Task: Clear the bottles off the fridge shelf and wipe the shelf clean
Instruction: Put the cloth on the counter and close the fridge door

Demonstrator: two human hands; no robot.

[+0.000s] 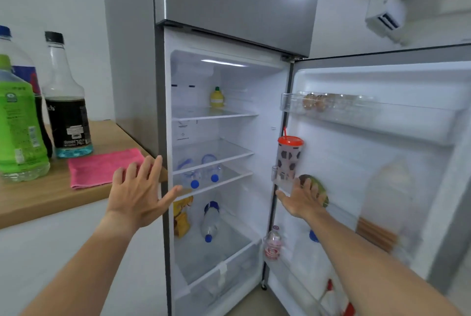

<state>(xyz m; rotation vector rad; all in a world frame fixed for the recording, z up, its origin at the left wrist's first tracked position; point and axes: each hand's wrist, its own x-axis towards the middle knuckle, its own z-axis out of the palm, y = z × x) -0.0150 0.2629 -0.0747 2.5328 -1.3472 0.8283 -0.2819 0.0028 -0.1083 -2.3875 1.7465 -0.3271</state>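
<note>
The fridge stands open. Two clear bottles with blue caps lie on a glass shelf in the middle. Another blue-capped bottle lies on the level below, beside a yellow packet. A small yellow bottle stands on the top shelf. A pink cloth lies on the wooden counter at the left. My left hand is open with fingers spread, in front of the fridge's left edge. My right hand is open against the inside of the door, over a green round thing.
Three large bottles stand on the wooden counter: a green one, a dark-labelled one and one behind them. The door holds a red-lidded cup, eggs and a small red-labelled bottle.
</note>
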